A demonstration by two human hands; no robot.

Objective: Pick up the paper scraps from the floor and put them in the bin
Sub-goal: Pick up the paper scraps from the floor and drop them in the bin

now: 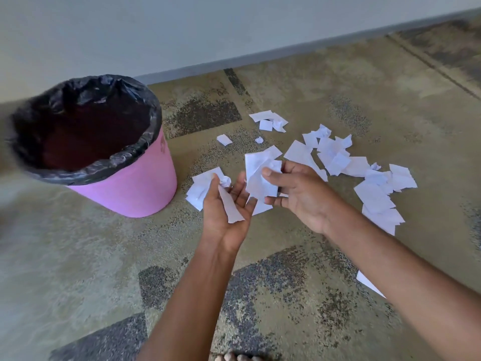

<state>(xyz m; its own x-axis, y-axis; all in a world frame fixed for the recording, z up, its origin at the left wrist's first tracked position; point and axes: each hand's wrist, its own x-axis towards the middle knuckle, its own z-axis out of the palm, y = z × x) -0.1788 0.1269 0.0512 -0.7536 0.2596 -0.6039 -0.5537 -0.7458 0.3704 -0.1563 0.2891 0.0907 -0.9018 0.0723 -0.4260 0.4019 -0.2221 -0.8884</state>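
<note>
no words or numbers can be read here. the pink bin (pixel 135 188) has a small dark mark (pixel 163 146) near its top edge, but it is too blurry to read. the paper scraps (pixel 335 157) on the floor (pixel 78 256) look blank and white.

Your bin (pixel 135 188) looks like smooth, matt pink plastic. Its liner (pixel 86 92) is thin black plastic film, glossy and crinkled around the rim. The scraps (pixel 335 155) are plain white paper, matt; some lie flat with torn edges and some are crumpled into balls. The sheet (pixel 257 178) your right hand (pixel 299 194) grips is the same paper, creased. The floor (pixel 78 256) looks like rough, speckled carpet, and the wall (pixel 182 27) is smooth and matt.
</note>
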